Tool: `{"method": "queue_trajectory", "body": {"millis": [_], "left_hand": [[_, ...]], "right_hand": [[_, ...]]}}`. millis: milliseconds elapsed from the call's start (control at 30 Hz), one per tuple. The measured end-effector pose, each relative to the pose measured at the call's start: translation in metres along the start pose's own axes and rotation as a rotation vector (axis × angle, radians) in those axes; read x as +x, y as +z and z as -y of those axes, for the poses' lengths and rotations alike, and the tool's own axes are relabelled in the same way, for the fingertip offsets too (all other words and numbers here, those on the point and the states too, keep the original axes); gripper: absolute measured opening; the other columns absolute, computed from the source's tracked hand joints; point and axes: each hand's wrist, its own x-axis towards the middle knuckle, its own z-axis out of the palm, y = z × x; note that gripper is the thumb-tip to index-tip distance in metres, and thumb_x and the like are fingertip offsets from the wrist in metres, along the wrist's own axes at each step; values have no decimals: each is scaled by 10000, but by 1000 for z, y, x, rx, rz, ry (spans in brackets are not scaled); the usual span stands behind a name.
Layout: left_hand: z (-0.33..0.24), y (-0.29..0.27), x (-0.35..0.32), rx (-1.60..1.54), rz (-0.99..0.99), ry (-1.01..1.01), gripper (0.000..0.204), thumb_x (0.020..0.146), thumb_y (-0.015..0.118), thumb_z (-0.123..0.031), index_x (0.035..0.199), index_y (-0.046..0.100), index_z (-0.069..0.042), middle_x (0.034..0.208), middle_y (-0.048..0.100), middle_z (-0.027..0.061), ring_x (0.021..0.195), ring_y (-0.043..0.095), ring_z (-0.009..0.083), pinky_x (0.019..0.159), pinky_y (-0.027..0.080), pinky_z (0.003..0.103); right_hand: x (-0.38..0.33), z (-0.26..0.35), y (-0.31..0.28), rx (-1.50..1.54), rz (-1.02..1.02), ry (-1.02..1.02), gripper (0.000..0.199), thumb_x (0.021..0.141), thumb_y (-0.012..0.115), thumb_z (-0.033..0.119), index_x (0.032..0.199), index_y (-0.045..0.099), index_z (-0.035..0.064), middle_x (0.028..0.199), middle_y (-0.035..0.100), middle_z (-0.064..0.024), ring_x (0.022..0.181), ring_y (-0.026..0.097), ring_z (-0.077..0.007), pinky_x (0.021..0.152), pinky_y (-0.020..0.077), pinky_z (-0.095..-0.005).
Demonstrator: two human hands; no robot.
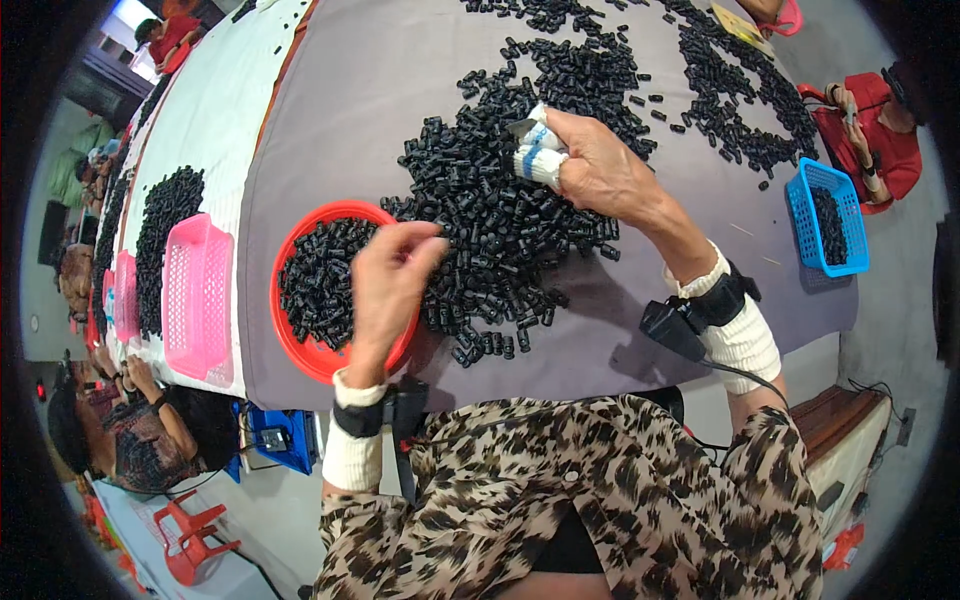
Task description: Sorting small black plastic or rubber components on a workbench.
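Observation:
A large heap of small black cylindrical plastic parts [480, 210] is spread over the grey-covered table. My left hand [388, 285] hovers over the right side of a round red basin [287, 330], its fingers curled together and slightly blurred; anything between them is hidden. More of the same black parts [325, 275] fill the basin. Above the heap, my right hand [605, 170] is closed, with white blue-striped wrapping [540, 160] around its thumb and finger. A small flat grey blade [521, 127] pokes out from that grip.
Right of the heap, a blue basket [828, 215] holds black parts at the table's edge. Pink baskets [197, 300] stand on the white-covered table at left. Other people sit around, one in red [870, 140] at the right. Cables run from my wrist bands.

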Motion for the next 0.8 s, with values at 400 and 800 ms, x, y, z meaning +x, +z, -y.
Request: {"method": "queue_trajectory", "body": {"millis": [400, 800], "left_hand": [[11, 60, 15, 554, 125, 297, 223, 687, 695, -159, 822, 607, -4, 773, 573, 137, 758, 559, 292, 673, 452, 371], [-78, -6, 8, -50, -3, 239, 158, 724, 667, -23, 861, 596, 12, 643, 589, 17, 572, 531, 63, 544, 438, 207]], "right_hand": [[-20, -20, -6, 79, 61, 42, 168, 755, 577, 150, 774, 557, -15, 585, 518, -48, 534, 443, -117, 500, 377, -297], [-16, 40, 4, 240, 107, -48, 164, 769, 633, 140, 885, 570, 42, 650, 487, 59, 583, 400, -26, 518, 352, -209]]}}
